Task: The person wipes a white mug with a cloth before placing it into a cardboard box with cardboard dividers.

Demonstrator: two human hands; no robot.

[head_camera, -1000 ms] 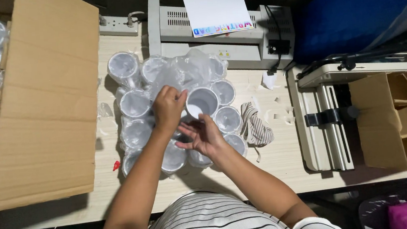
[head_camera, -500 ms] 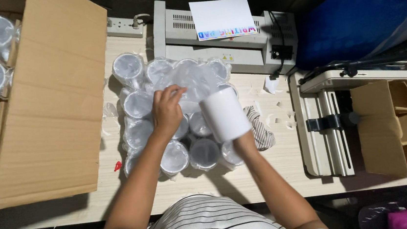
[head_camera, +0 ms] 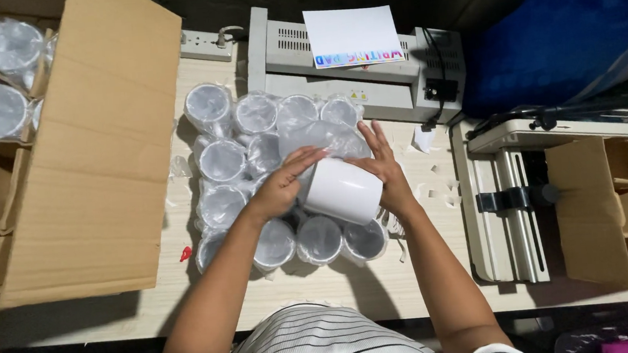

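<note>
Both hands, left hand [head_camera: 279, 189] and right hand [head_camera: 385, 169], grip a tilted white mug [head_camera: 343, 191] above wrapped mugs [head_camera: 223, 162].

left hand [head_camera: 279, 191] and right hand [head_camera: 385, 169] gripping white mug [head_camera: 343, 190], above bagged mugs [head_camera: 250, 140] on table [head_camera: 383, 276]

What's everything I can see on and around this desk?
Bare mug: one, white, tilted, held between both hands above the wrapped ones.
Wrapped mugs: about a dozen, white in clear plastic, clustered on the desk.
Box: one, brown cardboard, open at left, more wrapped mugs inside.
Laminator: one, grey, at the back, white sheet on top.
Power strip: one, white, back left.
Divider box: one, brown, right.
Left hand: on the mug.
Right hand: on the mug.
</note>
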